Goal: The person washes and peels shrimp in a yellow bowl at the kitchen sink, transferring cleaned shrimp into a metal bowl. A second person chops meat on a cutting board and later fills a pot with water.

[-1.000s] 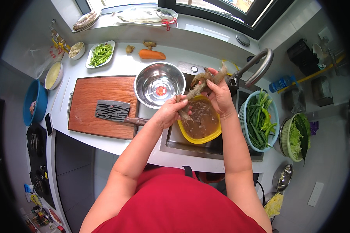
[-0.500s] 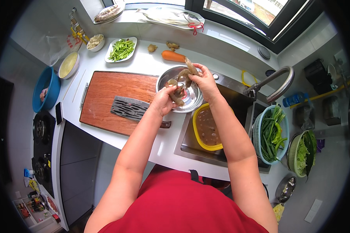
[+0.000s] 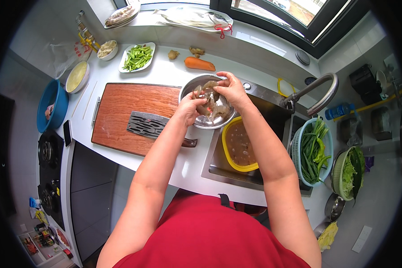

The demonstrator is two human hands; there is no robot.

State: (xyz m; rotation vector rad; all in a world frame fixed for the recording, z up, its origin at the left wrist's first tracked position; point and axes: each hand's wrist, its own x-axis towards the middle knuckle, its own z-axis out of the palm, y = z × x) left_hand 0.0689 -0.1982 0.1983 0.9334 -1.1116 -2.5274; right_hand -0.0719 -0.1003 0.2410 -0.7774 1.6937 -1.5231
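Shrimp (image 3: 219,109), grey, translucent, curved, in round shiny metal bowl (image 3: 196,81), upper centre of frame; left hand (image 3: 189,110) and right hand (image 3: 232,93) over it, fingers bent close about shrimp, whether gripping, cannot tell; right of centre, yellow tub (image 3: 244,168), murky brown water (image 3: 240,147); left of centre, reddish grained board (image 3: 131,100), black-patterned cleaver (image 3: 146,124).
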